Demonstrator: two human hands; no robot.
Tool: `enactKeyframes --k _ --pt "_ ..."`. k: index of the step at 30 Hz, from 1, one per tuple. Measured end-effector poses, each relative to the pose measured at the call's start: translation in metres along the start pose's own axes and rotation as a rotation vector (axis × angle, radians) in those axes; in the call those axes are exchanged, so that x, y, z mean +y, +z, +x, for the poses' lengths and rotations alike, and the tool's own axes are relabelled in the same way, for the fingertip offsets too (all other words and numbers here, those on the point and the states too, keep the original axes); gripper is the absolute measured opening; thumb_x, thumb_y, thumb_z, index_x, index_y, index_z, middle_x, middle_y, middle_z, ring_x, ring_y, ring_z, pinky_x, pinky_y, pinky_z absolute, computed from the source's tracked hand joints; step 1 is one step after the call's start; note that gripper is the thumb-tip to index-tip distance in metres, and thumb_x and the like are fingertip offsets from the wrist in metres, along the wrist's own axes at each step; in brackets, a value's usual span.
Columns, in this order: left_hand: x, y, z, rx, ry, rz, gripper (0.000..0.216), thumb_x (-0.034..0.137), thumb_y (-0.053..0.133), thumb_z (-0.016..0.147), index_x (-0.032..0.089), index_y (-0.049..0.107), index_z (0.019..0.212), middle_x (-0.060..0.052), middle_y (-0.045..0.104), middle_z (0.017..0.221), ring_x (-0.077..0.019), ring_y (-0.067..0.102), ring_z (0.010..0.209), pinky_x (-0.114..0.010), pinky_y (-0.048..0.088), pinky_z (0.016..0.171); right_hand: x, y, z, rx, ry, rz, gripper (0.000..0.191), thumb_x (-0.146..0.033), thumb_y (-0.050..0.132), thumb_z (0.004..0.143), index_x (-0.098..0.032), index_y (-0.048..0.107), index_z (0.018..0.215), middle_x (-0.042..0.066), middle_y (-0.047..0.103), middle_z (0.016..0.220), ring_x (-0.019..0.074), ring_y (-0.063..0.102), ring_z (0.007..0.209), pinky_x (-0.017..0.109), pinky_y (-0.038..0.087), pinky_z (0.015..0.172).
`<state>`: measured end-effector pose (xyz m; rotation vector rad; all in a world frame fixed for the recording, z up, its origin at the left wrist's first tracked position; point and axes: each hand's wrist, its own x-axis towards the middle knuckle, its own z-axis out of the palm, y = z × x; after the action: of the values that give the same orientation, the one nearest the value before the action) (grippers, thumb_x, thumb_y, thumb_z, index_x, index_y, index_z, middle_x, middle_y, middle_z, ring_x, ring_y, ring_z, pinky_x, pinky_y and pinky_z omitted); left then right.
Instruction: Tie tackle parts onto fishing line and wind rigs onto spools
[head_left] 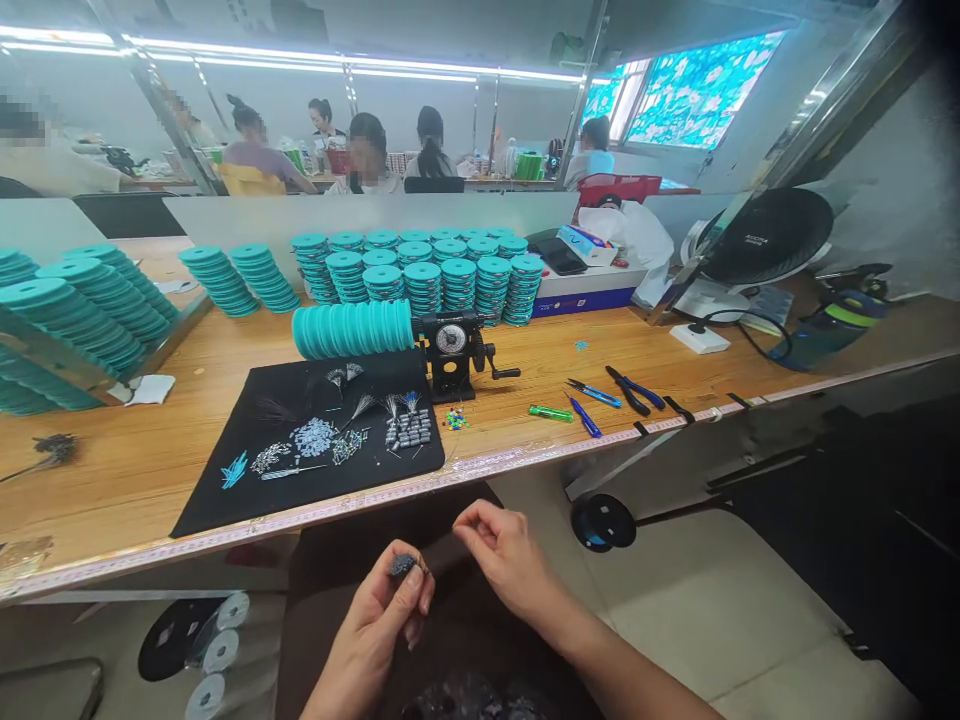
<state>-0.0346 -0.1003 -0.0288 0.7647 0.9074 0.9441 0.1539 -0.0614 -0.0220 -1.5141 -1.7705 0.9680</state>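
Observation:
Below the table's front edge, my left hand [381,608] is closed around a dark grey bunch of small pieces [402,565], its thumb pressed against it. To the right and apart from it, my right hand [504,552] is pinched, thumb against fingertips. Whatever that pinch holds is too fine to make out. On the table beyond lies a black mat [232,440] with small fishing-tackle-like parts: pale blue beads [313,437], light blue slivers [234,470], grey cylinders [409,430], a heap of short metal bits [270,457] and fanned wire bundles [364,405]. Tweezers [292,472] rest among them.
Behind the mat stands a hand-cranked winder [450,345] carrying turquoise spools [352,328]. Stacked spools [420,285] line the back. Pliers [636,390], blue tweezers [594,392] and a green tool [550,412] lie right. A fan [769,238] stands far right; people sit beyond the partition.

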Motion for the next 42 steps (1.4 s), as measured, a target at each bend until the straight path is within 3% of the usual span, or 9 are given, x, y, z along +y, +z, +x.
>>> enactKeyframes --k 3,7,11,14,18,26,36,39,42 --pt "0.0 0.006 0.0 0.076 0.027 0.02 0.03 0.045 0.064 0.084 0.02 0.052 0.075 0.006 0.04 0.064 -0.0089 0.027 0.056 -0.019 0.028 0.05 -0.002 -0.005 0.004 0.097 -0.008 -0.101 0.013 -0.027 0.057 0.09 -0.021 0.067 0.084 -0.003 0.049 0.06 0.0152 0.047 0.066 0.027 0.032 0.066" --pt "0.004 0.008 -0.003 0.175 0.081 0.245 0.032 0.046 0.066 0.081 0.018 0.053 0.07 0.005 0.04 0.065 -0.0113 0.031 0.062 -0.02 0.03 0.057 -0.016 -0.008 0.0 -0.065 -0.07 0.134 0.011 -0.023 0.056 0.09 -0.02 0.06 0.081 -0.003 0.056 0.072 0.0132 0.05 0.071 0.024 0.036 0.068" --pt "0.006 0.007 -0.005 0.209 0.106 0.395 0.033 0.048 0.061 0.082 0.019 0.051 0.069 0.006 0.035 0.061 -0.0117 0.027 0.059 -0.022 0.026 0.054 -0.024 -0.001 -0.007 -0.256 -0.009 0.393 0.011 -0.028 0.056 0.091 -0.018 0.058 0.085 -0.005 0.047 0.068 0.0099 0.039 0.061 0.021 0.032 0.055" --pt "0.008 0.006 -0.006 0.21 0.117 0.467 0.033 0.047 0.058 0.083 0.02 0.049 0.068 0.006 0.034 0.06 -0.0121 0.027 0.058 -0.023 0.024 0.054 -0.021 0.007 -0.008 -0.259 0.039 0.448 0.015 -0.031 0.06 0.089 -0.016 0.062 0.085 -0.006 0.042 0.065 0.0086 0.033 0.056 0.021 0.027 0.05" --pt "0.01 0.003 -0.005 0.172 0.113 0.527 0.033 0.046 0.055 0.083 0.02 0.047 0.066 0.005 0.035 0.061 -0.0134 0.03 0.06 -0.024 0.027 0.056 -0.015 0.012 -0.008 -0.221 0.03 0.518 0.016 -0.03 0.062 0.088 -0.015 0.067 0.085 -0.001 0.057 0.073 0.0104 0.045 0.063 0.022 0.036 0.057" --pt "0.013 0.007 -0.005 0.148 0.104 0.473 0.034 0.047 0.057 0.082 0.02 0.045 0.065 0.005 0.035 0.062 -0.0132 0.029 0.06 -0.023 0.027 0.056 -0.015 0.013 -0.007 -0.209 0.029 0.616 0.015 -0.029 0.067 0.085 -0.015 0.072 0.083 0.001 0.065 0.077 0.0131 0.056 0.071 0.023 0.043 0.066" --pt "-0.005 0.002 0.001 0.035 -0.039 0.052 0.032 0.042 0.068 0.074 0.02 0.045 0.066 0.007 0.033 0.06 -0.0112 0.022 0.059 -0.021 0.024 0.053 -0.016 0.019 -0.008 -0.347 0.117 0.799 0.026 -0.039 0.074 0.079 -0.013 0.07 0.081 -0.005 0.05 0.061 0.0064 0.035 0.053 0.021 0.028 0.052" --pt "-0.01 0.002 0.003 -0.014 -0.043 0.062 0.033 0.043 0.068 0.074 0.019 0.047 0.066 0.005 0.034 0.063 -0.0117 0.025 0.061 -0.022 0.027 0.054 -0.02 0.019 -0.008 -0.436 0.187 0.963 0.032 -0.043 0.075 0.077 -0.013 0.064 0.078 -0.005 0.049 0.061 0.0063 0.036 0.054 0.021 0.029 0.053" --pt "-0.008 0.005 0.001 -0.011 0.019 0.191 0.032 0.045 0.065 0.078 0.018 0.051 0.069 0.004 0.038 0.066 -0.0124 0.032 0.063 -0.022 0.032 0.058 -0.021 0.02 -0.009 -0.393 0.234 1.083 0.034 -0.044 0.075 0.077 -0.014 0.061 0.077 -0.003 0.053 0.066 0.0064 0.038 0.055 0.021 0.03 0.055"
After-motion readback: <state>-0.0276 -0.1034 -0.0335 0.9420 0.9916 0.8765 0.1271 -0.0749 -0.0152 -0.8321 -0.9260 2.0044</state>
